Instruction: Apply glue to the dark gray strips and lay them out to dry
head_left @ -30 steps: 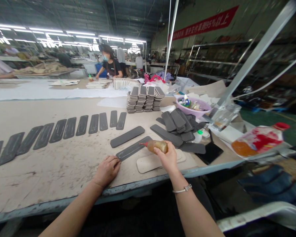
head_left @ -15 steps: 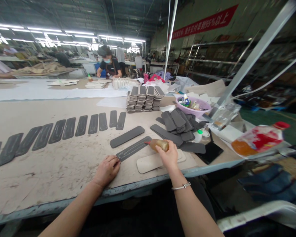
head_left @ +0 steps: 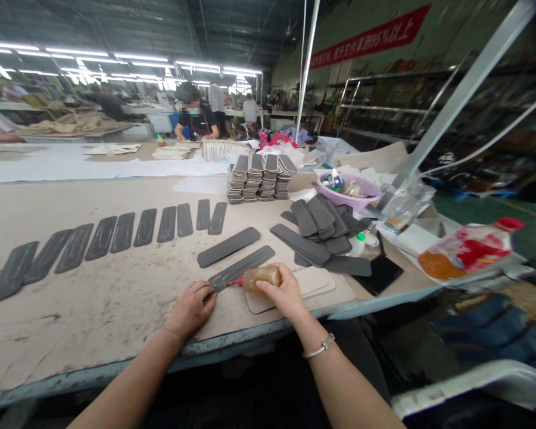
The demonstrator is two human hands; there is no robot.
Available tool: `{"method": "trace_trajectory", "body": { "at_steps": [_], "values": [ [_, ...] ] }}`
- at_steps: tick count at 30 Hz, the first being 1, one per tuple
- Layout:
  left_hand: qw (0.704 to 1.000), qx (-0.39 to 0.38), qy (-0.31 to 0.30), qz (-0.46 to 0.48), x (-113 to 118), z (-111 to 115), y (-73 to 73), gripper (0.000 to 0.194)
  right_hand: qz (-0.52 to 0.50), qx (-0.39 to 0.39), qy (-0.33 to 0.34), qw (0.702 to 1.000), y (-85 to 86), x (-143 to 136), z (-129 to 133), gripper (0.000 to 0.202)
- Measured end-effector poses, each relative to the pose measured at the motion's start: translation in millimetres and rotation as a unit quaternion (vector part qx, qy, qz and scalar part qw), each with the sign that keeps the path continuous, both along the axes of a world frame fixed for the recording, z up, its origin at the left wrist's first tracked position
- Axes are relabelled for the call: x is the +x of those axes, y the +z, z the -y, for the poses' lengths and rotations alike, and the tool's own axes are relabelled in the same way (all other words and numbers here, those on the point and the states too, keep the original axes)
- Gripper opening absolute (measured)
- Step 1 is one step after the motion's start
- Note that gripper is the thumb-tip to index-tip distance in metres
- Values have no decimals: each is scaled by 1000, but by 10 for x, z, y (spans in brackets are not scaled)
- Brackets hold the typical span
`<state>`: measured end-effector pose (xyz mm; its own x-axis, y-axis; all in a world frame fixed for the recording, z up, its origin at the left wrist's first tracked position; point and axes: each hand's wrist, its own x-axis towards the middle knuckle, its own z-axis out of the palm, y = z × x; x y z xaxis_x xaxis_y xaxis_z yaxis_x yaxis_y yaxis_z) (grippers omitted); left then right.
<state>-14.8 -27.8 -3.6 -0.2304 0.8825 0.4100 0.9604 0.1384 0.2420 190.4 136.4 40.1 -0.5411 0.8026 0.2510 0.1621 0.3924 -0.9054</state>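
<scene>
My right hand (head_left: pixel 286 293) is wrapped round a squeeze bottle (head_left: pixel 259 277) of amber liquid, which looks like glue. The bottle lies tilted nearly flat, its red nozzle pointing left over a dark grey rounded strip (head_left: pixel 250 260). Wet, shiny lines run along that strip. With fingers curled together, my left hand (head_left: pixel 192 308) grips the strip's near left end against the table; the fingertips are partly hidden. Just behind lies another dark grey strip (head_left: pixel 228 246), with no lines on it. Pale rounded pieces (head_left: pixel 310 283) sit beneath and beside my right hand.
Several glue-lined dark pieces (head_left: pixel 124 232) form a row across the table (head_left: pixel 116 310). Stacked pieces (head_left: pixel 259 179) stand behind, with a loose pile of dark pieces (head_left: pixel 319 220) to the right. Beyond are a purple basin (head_left: pixel 361 199), a metal post (head_left: pixel 455 113) and a large red-capped bottle (head_left: pixel 469 247).
My right hand has brought the squeeze bottle left and nearer to me along the strip, so its nozzle is now close to my left hand. My left hand stays at the strip's end.
</scene>
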Motion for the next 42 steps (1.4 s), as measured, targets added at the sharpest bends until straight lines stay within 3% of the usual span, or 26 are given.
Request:
{"method": "trace_trajectory", "body": {
  "at_steps": [7, 11, 21, 32, 39, 42],
  "values": [
    [1000, 16, 1, -4, -38, -6, -55, 18, 43, 87, -197, 976, -38, 248, -447, 42],
    [1000, 14, -2, -8, -48, -3, -63, 16, 15, 75, -245, 966, -51, 301, -590, 43],
    [1000, 11, 0, 3, -80, -23, -55, 18, 34, 63, -262, 963, -119, 144, -639, 44],
    [1000, -24, 13, 2, -17, -40, -65, 18, 23, 62, -213, 975, -91, 261, -555, 43],
    [1000, -23, 19, 2, 0, -42, -55, 18, 48, 77, -262, 961, -78, 305, -615, 45],
    [999, -30, 20, 6, -4, -44, -55, 18, 58, 66, -239, 967, -78, 316, -593, 45]
  ]
}}
